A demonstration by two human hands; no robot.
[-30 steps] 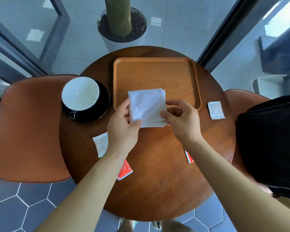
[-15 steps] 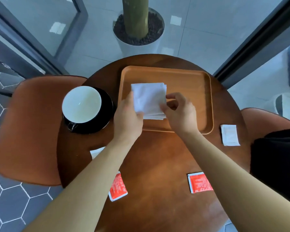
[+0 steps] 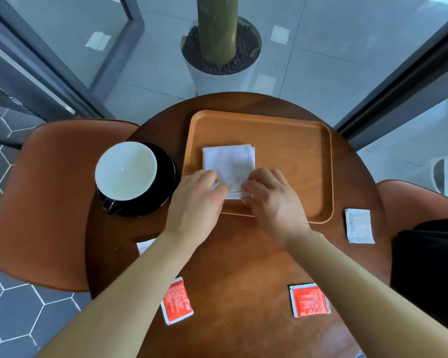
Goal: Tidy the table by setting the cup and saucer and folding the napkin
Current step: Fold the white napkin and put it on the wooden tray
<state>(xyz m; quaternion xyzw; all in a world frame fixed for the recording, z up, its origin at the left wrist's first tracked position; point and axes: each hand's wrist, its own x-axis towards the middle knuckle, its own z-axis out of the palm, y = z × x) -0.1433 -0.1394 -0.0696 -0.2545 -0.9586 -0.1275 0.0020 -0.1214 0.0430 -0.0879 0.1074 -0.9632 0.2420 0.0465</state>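
Napkin (image 3: pixel 228 165) near corners hidden under left hand (image 3: pixel 195 202), right hand (image 3: pixel 274 202).

napkin (image 3: pixel 228 164) 1 | tray (image 3: pixel 295 151) 1 | cup (image 3: pixel 126 170) 1 | saucer (image 3: pixel 167 182) 1 | red sachets (image 3: pixel 177 301) (image 3: pixel 309 300) 2 | white sachets (image 3: pixel 359 226) (image 3: pixel 145 246) 2

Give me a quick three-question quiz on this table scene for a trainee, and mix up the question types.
1. True or false: the folded napkin lies on the wooden tray.
2. The cup stands: A on the wooden tray, B on the black saucer, C on a chair seat.
3. How many red sachets lie on the table?

Key: 1 true; 2 B; 3 two.
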